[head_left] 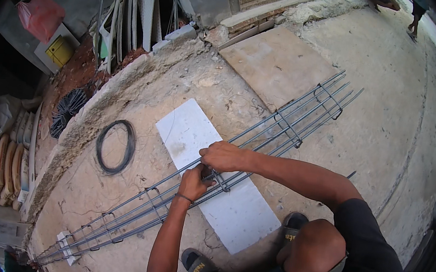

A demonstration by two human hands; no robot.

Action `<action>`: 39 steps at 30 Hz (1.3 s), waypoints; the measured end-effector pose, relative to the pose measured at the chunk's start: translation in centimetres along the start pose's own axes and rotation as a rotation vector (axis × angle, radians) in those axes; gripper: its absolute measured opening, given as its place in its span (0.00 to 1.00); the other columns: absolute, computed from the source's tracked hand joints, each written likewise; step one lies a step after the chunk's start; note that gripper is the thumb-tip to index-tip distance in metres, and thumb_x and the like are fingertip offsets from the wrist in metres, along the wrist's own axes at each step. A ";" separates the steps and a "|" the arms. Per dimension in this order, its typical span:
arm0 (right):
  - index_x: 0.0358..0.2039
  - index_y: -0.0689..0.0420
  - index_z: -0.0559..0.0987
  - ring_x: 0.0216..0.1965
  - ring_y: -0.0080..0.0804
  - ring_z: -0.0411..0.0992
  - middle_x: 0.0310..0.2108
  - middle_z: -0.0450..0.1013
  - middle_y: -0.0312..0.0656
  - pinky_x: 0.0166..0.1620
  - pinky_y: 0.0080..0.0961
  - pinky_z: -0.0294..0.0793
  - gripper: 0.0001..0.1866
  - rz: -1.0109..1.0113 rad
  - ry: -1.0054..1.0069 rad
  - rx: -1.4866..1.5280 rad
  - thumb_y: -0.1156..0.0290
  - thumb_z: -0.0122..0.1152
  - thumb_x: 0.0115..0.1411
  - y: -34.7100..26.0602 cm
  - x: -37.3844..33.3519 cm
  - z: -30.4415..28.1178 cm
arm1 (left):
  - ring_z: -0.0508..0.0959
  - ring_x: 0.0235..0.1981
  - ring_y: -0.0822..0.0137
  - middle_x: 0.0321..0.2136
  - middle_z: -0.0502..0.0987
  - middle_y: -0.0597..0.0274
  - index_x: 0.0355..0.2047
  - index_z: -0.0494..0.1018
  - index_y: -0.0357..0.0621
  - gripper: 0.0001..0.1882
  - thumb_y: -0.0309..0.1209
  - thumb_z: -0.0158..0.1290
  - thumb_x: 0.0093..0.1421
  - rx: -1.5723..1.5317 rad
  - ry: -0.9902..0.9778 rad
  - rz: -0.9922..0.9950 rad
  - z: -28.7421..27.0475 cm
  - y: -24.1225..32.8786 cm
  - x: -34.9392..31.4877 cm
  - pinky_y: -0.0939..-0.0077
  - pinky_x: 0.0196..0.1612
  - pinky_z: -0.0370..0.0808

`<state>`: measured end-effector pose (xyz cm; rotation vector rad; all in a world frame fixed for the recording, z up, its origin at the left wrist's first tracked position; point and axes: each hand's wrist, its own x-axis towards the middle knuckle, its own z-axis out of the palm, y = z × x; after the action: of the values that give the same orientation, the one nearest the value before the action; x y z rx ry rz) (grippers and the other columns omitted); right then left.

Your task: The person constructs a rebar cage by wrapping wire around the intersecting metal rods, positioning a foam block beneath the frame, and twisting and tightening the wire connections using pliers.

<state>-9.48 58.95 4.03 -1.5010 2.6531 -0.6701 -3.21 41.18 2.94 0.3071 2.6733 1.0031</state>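
A long cage of steel reinforcing bars with square stirrups runs slantwise from the lower left to the upper right. My right hand is closed over its upper bar near the middle, with the fingertips bent down out of sight. Just below it, my left hand is curled against the same bars beside a stirrup, a dark band on its wrist. Whatever the fingers pinch is too small or hidden to make out. Beneath the cage at this spot lies a white board.
A coil of thin dark wire lies on the ground left of the board. A flat brown sheet is beyond the cage. A rough concrete edge borders the left, with stacked sacks past it. A white block is by the cage's lower-left end.
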 end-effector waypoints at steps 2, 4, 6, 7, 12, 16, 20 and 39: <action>0.26 0.65 0.79 0.34 0.51 0.77 0.31 0.75 0.51 0.36 0.42 0.76 0.08 0.022 -0.012 -0.017 0.73 0.60 0.48 0.0 0.1 0.1 | 0.81 0.36 0.53 0.34 0.81 0.45 0.36 0.76 0.32 0.24 0.34 0.70 0.42 0.095 -0.076 -0.008 -0.2 0.2 1.1 0.63 0.41 0.77; 0.25 0.63 0.80 0.34 0.49 0.77 0.32 0.75 0.49 0.36 0.41 0.76 0.07 0.048 -0.024 -0.034 0.71 0.60 0.49 0.2 -0.1 0.3 | 0.81 0.37 0.50 0.35 0.80 0.43 0.37 0.75 0.31 0.23 0.31 0.69 0.43 0.190 -0.155 -0.013 0.4 0.1 1.6 0.61 0.42 0.77; 0.26 0.64 0.80 0.34 0.49 0.77 0.32 0.75 0.49 0.37 0.41 0.76 0.08 0.030 -0.044 -0.042 0.71 0.60 0.50 0.0 0.2 0.1 | 0.81 0.34 0.49 0.33 0.80 0.42 0.38 0.76 0.32 0.19 0.27 0.65 0.45 0.374 -0.062 -0.050 2.0 -1.0 1.6 0.60 0.40 0.77; 0.26 0.64 0.80 0.34 0.49 0.77 0.32 0.75 0.49 0.37 0.41 0.76 0.08 0.029 -0.042 -0.043 0.71 0.60 0.50 -0.1 0.3 0.0 | 0.81 0.34 0.49 0.33 0.80 0.42 0.38 0.76 0.32 0.19 0.27 0.65 0.45 0.376 -0.060 -0.050 2.7 -1.5 1.2 0.60 0.40 0.77; 0.28 0.65 0.80 0.36 0.52 0.77 0.32 0.76 0.52 0.38 0.43 0.76 0.10 0.077 -0.015 0.035 0.72 0.63 0.48 -0.1 -0.2 0.2 | 0.82 0.28 0.59 0.26 0.81 0.52 0.38 0.76 0.30 0.15 0.17 0.58 0.46 -0.558 -0.101 -0.216 2.1 -2.3 2.1 0.65 0.34 0.79; 0.30 0.64 0.80 0.35 0.49 0.77 0.35 0.75 0.49 0.37 0.41 0.76 0.09 0.059 -0.014 0.022 0.71 0.61 0.50 -0.1 -0.4 0.1 | 0.81 0.26 0.67 0.27 0.80 0.54 0.41 0.72 0.29 0.18 0.14 0.55 0.46 -1.083 0.168 -0.531 1.2 -1.0 2.5 0.76 0.31 0.76; 0.33 0.63 0.80 0.35 0.48 0.77 0.35 0.75 0.48 0.37 0.41 0.77 0.10 0.065 -0.043 0.004 0.72 0.61 0.50 -0.6 -0.3 -0.2 | 0.80 0.25 0.68 0.21 0.81 0.52 0.37 0.70 0.35 0.14 0.15 0.57 0.50 -0.515 0.601 -0.363 4.0 0.8 1.3 0.76 0.28 0.73; 0.20 0.51 0.80 0.39 0.31 0.73 0.29 0.73 0.31 0.47 0.37 0.69 0.07 -0.560 -0.150 -0.459 0.65 0.59 0.50 -0.5 4.6 -2.4 | 0.77 0.34 0.76 0.31 0.76 0.61 0.33 0.69 0.38 0.14 0.14 0.62 0.49 -0.960 0.667 -0.113 4.9 1.0 -2.1 0.81 0.36 0.75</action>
<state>-12.11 55.86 7.27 -2.3389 2.3709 0.0766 0.41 44.31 0.42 -0.4425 2.2328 2.4791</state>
